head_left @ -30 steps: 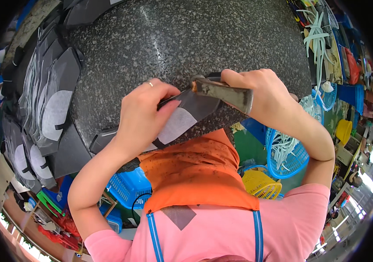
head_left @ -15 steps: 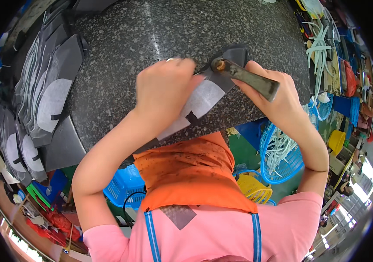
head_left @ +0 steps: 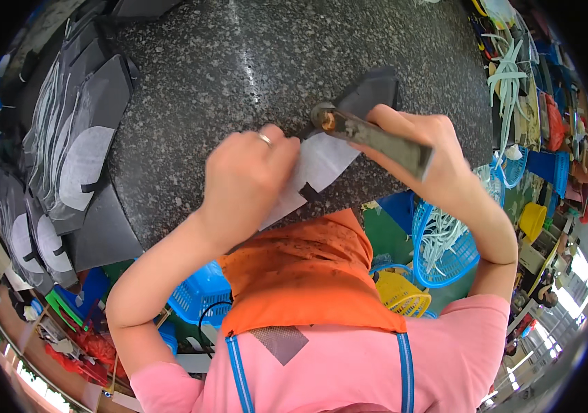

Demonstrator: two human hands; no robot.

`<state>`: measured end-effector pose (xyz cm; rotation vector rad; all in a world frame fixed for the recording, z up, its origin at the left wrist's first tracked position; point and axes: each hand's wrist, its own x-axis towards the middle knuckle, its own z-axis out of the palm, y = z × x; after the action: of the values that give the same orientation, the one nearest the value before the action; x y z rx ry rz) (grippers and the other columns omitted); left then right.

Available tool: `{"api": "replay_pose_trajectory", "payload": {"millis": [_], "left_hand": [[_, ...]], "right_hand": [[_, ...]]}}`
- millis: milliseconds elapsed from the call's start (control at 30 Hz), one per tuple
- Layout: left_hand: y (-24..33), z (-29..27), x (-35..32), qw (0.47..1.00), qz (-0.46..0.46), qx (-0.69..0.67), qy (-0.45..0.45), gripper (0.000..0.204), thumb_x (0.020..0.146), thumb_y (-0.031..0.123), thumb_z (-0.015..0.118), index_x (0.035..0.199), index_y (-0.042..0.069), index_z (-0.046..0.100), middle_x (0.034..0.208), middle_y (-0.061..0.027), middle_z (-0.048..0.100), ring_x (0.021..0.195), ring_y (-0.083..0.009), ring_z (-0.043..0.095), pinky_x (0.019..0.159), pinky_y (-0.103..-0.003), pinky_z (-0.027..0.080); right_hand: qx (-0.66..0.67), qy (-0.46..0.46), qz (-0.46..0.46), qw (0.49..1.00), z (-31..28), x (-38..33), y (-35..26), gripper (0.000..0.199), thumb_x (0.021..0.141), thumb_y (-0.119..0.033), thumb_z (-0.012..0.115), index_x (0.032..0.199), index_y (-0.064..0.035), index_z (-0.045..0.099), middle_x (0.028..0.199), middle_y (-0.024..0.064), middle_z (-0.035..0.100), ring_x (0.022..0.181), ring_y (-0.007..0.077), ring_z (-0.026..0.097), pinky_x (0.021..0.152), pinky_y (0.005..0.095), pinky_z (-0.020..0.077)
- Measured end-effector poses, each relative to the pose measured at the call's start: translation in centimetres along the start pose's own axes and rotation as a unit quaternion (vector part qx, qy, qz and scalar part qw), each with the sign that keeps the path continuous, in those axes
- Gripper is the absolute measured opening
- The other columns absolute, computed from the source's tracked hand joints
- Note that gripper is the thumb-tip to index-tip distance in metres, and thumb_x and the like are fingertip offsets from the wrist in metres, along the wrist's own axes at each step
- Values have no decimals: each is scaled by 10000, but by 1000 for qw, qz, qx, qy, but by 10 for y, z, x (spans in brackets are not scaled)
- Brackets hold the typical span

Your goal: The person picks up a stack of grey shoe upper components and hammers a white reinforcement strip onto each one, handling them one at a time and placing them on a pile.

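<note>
A dark, flat cut piece (head_left: pixel 371 94) with a whitish backing patch (head_left: pixel 327 160) lies slantwise at the near edge of the stone slab. My left hand (head_left: pixel 247 180), a ring on one finger, is curled over its left edge, the fingertips pinched at the rim and partly hidden. In my right hand (head_left: pixel 437 153) is a hammer (head_left: pixel 385 143) with a round, worn face and a broad flat tail. The hammer's round face is over the piece's upper edge, close to my left fingertips. I cannot tell whether it touches.
Layered dark pieces with whitish patches (head_left: pixel 86 165) stand at the slab's left side. The speckled stone slab (head_left: pixel 191 89) spans the middle. Below its right edge hangs a blue basket (head_left: pixel 456 258) of pale strips. A yellow basket (head_left: pixel 404 296) and a blue crate (head_left: pixel 197 292) are lower down.
The hammer head has moved left and slightly down along the piece's edge. My left hand has shifted a little left and down; the piece has turned slightly.
</note>
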<state>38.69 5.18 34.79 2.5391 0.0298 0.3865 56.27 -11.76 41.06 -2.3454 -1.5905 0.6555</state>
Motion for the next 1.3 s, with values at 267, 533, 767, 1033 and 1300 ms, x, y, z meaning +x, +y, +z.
{"api": "replay_pose_trajectory", "payload": {"millis": [267,533,767,1033,1300], "left_hand": [[-9,-6,5,986,107,123,-22,162,716,42,643,877,33,630,790,-60,550,671,-203,564,587,-331,441],[-12,-17,-21,998,31,59,3,144,746,20,639,885,53,622,784,-62,571,650,-234,580,552,-348,449],[-25,-25,-35,999,-11,-32,18,185,713,10,672,887,53,625,815,-56,595,659,-231,578,570,-346,445],[-25,-34,-56,999,0,-11,44,154,696,16,677,829,64,618,795,-54,589,696,-235,573,613,-340,453],[-29,-50,-82,1000,12,11,17,169,699,-40,681,831,38,609,844,-72,607,768,-274,596,652,-366,482]], "right_hand": [[17,16,-42,999,7,5,-9,129,872,-100,666,905,-11,579,675,120,540,555,299,482,525,324,404],[54,-8,-43,998,9,10,-21,190,884,-225,601,892,-72,487,699,123,584,665,364,610,544,449,460],[93,-48,-53,993,11,20,-41,209,878,-174,663,858,-35,508,658,128,549,597,336,597,509,393,438],[-22,-28,-150,988,19,26,-67,282,862,-190,576,1143,-184,600,706,42,508,562,215,616,424,370,469],[-111,-40,-203,972,31,35,-95,296,849,-235,582,1143,-196,580,706,31,541,557,199,635,395,357,475]]}}
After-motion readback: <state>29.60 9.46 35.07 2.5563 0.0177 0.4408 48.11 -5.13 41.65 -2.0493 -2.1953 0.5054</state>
